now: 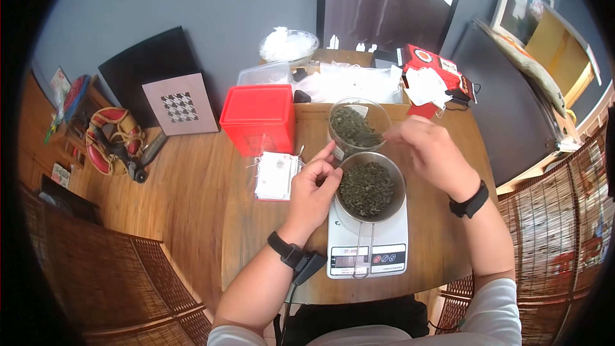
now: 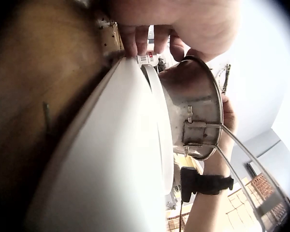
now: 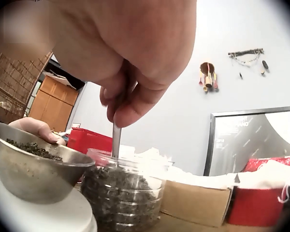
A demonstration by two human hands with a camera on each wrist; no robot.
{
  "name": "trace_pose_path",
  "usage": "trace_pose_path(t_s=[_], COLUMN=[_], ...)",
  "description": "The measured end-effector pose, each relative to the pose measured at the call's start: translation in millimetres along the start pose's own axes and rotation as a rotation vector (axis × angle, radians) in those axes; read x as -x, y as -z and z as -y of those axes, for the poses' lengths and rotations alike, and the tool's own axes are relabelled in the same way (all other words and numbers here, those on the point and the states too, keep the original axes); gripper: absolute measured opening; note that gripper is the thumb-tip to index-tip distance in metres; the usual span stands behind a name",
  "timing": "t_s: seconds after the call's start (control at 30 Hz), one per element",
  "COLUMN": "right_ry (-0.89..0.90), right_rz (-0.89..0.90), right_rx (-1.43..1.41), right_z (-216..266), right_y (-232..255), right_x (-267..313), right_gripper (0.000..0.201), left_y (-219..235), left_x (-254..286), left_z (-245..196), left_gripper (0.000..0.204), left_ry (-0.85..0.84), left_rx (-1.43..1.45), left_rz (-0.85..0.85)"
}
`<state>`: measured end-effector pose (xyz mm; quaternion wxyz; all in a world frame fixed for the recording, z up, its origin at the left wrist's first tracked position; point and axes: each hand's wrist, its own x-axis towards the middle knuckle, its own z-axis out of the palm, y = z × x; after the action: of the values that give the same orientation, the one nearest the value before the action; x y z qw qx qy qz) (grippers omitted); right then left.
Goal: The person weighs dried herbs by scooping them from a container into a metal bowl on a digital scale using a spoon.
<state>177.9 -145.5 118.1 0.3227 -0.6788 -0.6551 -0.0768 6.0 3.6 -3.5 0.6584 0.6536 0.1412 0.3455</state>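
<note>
My right hand [image 1: 432,154] pinches a metal utensil [image 3: 116,141] by its flat, spoon-like handle, above a clear plastic jar [image 3: 123,203]. The utensil's lower end is hidden among the dried green leaves [image 1: 351,125] in that jar. In front of the jar, a metal bowl [image 1: 401,186] with a long wire handle sits on a white digital scale [image 1: 335,253] and holds more dried leaves [image 1: 365,191]. My left hand [image 1: 311,195] is beside the bowl, thumb at its rim and forefinger stretched toward the jar's side.
Left of the jar stands a red box [image 1: 259,115] with small white packets [image 1: 277,176] before it. Behind are a cardboard box [image 3: 195,200] with white bags [image 1: 352,83] and a glass bowl [image 1: 306,54]. A red package [image 1: 432,64] lies at the back right.
</note>
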Motion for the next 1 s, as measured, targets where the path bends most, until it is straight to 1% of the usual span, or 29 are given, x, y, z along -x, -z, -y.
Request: trace_pose_path(t_s=[0.1,0.17,0.2,0.27,0.33,0.4,0.47,0.5,0.57,0.6,0.67,0.8,0.87,1.0], right_ry=[-0.041,-0.072,-0.072,-0.193,-0.200,-0.204,-0.311,-0.309,-0.468,-0.468,-0.692,-0.741,-0.813,-0.824], right_rz=[0.053,-0.045,-0.047,-0.073,-0.092,-0.108,-0.211,-0.211,-0.247,-0.247,-0.201,-0.219,-0.263,-0.279], right_rx=[0.051,0.103,0.105,0.135,0.123,0.108,0.045,0.044,-0.062,-0.062,-0.252,-0.351,-0.441,-0.494], right_z=[1.6,0.8,-0.7,-7.8,-20.7,-33.9,-45.2,-50.4,-57.7,-55.7,-49.4,-57.1,-57.2,-55.0], right_y=[11.8,14.4,12.5,1.2,-12.9,-23.9,-31.1,-34.6,-38.8,-38.1,-36.2,-41.4,-41.0,-43.2], right_x=[-5.2,-10.1,-13.0,-17.5,-17.4,-16.9,-17.5,-17.4,-17.2,-19.6,-24.9,-25.2,-24.0,-21.3], right_gripper=[0.029,0.024,0.024,0.018,0.016,0.014,0.011,0.011,0.015,0.015,0.020,0.023,0.022,0.022], left_y=[0.7,0.8,1.0,1.1,0.3,0.5,1.3,1.3,1.3,1.1,0.6,0.5,1.0,0.8], left_x=[-0.6,-0.6,-0.6,-0.3,-0.3,-0.5,-0.7,-0.6,-0.7,-1.0,-0.9,-0.7,-0.9,-0.4], left_z=[2.0,2.3,2.5,1.8,0.5,0.5,0.6,0.8,1.6,2.4,2.3,1.0,2.0,1.7], left_gripper=[0.020,0.020,0.020,0.020,0.020,0.019,0.019,0.019,0.019,0.019,0.019,0.019,0.019,0.019], left_ry=[-0.015,-0.024,-0.023,-0.024,0.008,-0.002,-0.010,-0.003,0.004,-0.011,-0.023,-0.010,-0.008,-0.002], left_rx=[-0.001,-0.009,-0.008,-0.009,0.018,0.018,0.019,0.013,0.008,-0.002,-0.012,-0.003,-0.001,0.013], left_rz=[0.009,0.013,0.014,0.019,0.011,0.017,0.017,0.020,0.023,0.019,0.017,0.002,0.000,0.003])
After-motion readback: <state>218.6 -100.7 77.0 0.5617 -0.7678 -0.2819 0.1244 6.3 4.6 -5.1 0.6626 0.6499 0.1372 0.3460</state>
